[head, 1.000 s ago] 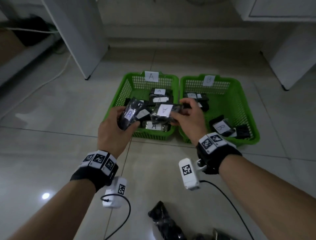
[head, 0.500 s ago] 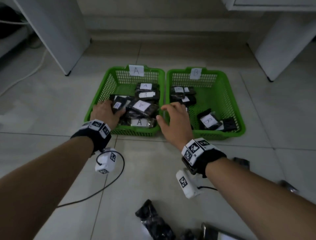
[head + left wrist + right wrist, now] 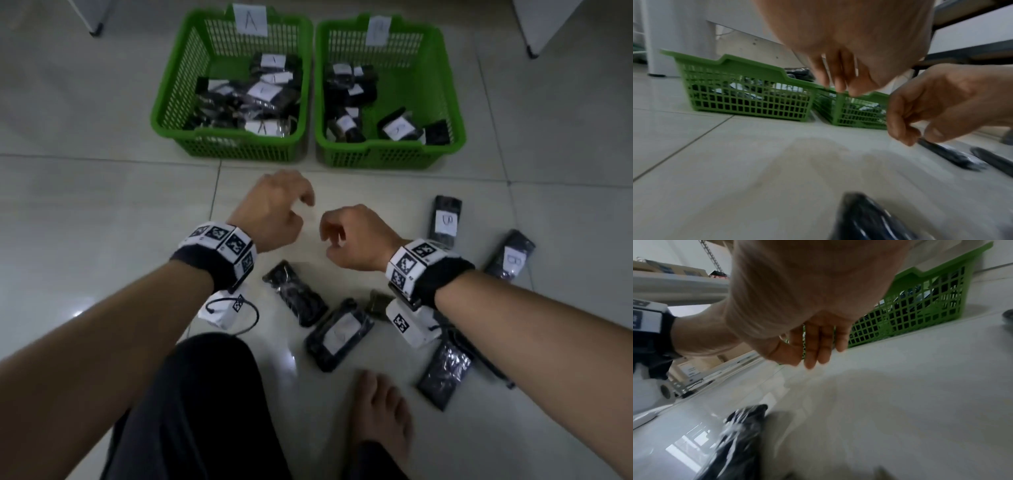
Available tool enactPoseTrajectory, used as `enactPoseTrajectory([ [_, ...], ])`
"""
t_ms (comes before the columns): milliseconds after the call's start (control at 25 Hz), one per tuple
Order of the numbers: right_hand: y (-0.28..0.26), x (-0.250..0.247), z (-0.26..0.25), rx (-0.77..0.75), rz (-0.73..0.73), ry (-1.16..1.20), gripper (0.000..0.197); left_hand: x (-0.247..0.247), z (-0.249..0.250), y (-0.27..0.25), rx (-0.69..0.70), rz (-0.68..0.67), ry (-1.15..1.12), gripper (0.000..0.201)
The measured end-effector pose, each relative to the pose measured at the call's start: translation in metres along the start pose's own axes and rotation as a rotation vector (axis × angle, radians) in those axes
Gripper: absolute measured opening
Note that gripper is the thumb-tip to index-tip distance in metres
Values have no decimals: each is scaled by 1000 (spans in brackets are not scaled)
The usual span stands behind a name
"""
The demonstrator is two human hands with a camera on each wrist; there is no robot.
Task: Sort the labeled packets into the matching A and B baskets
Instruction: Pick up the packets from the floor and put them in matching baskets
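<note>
Two green baskets stand side by side on the floor: basket A (image 3: 171,113) on the left and basket B (image 3: 448,102) on the right, each holding several black packets with white labels. Loose black packets lie on the tiles nearer me: two with B labels (image 3: 445,219) (image 3: 512,257) at the right, one with a faint label (image 3: 337,334), one unlabeled side up (image 3: 294,296), and another (image 3: 445,371). My left hand (image 3: 294,209) and right hand (image 3: 334,233) hover above the floor in front of the baskets. Both have loosely curled fingers and hold nothing.
White furniture legs (image 3: 94,29) (image 3: 531,51) stand behind the baskets at left and right. My dark trouser leg (image 3: 191,404) and bare foot (image 3: 380,407) are at the bottom, next to the packets. Camera cables hang under both wrists.
Both hands let their packets go into basket A and pulled back toward me, now empty. The head view tilted down, bringing the loose packets, my leg and foot into sight.
</note>
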State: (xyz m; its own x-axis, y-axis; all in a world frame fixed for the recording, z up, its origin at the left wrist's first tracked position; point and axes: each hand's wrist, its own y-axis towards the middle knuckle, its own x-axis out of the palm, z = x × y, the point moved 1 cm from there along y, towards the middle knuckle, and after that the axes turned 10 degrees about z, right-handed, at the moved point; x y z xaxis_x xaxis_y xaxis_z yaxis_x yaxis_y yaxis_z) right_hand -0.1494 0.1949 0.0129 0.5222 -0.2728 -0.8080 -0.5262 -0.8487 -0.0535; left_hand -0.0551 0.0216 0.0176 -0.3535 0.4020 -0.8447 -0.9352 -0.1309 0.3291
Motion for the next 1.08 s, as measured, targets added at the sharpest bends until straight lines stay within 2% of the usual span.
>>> enactPoseTrajectory([
  [80, -22, 5, -5, 69, -210, -8, 15, 4, 14, -12, -25, -398, -21, 39],
  [160, -42, 11, -5, 89, -409, -54, 31, 7, 21, -12, -13, -676, 84, 47],
  [280, -60, 20, 1, 10, -591, -227, 62, 20, 23, -9, -15, -937, 239, 62],
  [360, -60, 23, 6, -50, -580, -291, 65, 33, 22, -12, -5, -981, 286, 63],
  [480, -49, 17, 12, -14, -485, -194, 62, 37, 12, -14, -32, -908, 270, 56],
  [560, -37, 5, 20, 79, -388, -110, 61, 25, 0, -8, -65, -789, 240, 48],
  [720, -12, -21, 34, 220, -138, 208, 60, -9, -32, 0, -251, -477, 174, 39],
  [800, 0, -34, 36, 293, 15, 390, 60, -22, -39, 0, -262, -270, 146, 37],
  [920, 19, -53, 35, 361, 186, 593, 63, -32, -43, 3, -252, 56, -10, 38],
  [1080, 34, -67, 41, 419, 390, 751, 64, -37, -42, 15, -232, 252, -142, 39],
])
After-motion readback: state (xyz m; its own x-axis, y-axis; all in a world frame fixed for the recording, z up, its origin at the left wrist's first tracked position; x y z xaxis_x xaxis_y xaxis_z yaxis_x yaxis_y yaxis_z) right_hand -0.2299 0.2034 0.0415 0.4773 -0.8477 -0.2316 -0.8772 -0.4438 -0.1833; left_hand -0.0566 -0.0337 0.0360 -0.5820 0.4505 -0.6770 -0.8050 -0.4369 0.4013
